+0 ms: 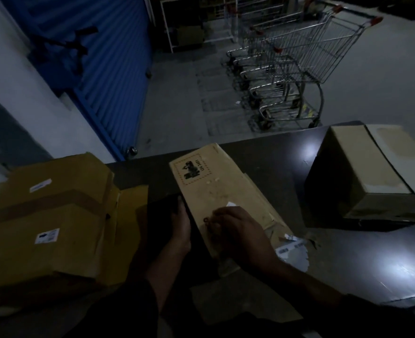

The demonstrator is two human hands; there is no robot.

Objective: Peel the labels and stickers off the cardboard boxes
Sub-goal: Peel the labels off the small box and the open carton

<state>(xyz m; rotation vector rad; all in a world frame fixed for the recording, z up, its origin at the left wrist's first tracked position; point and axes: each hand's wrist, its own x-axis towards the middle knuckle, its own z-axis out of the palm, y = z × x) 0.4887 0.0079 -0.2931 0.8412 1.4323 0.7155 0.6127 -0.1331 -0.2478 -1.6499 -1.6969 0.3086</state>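
A long flat cardboard box [216, 186] with a black printed mark lies tilted on the dark table [287, 152]. My left hand [182, 228] grips its left edge. My right hand [238, 230] rests on its top face, fingers curled at a small white sticker scrap [230, 204]; whether the fingertips pinch it I cannot tell. Peeled label pieces [291, 250] lie on the table just right of that hand. Left of me sit stacked boxes [55, 215] with white labels [47, 236].
A closed cardboard box [370, 172] stands at the table's right. Beyond the far edge are nested shopping carts [299, 62] on a grey floor, a blue roller shutter [99, 57] at the left, and white shelving at the back. The scene is dim.
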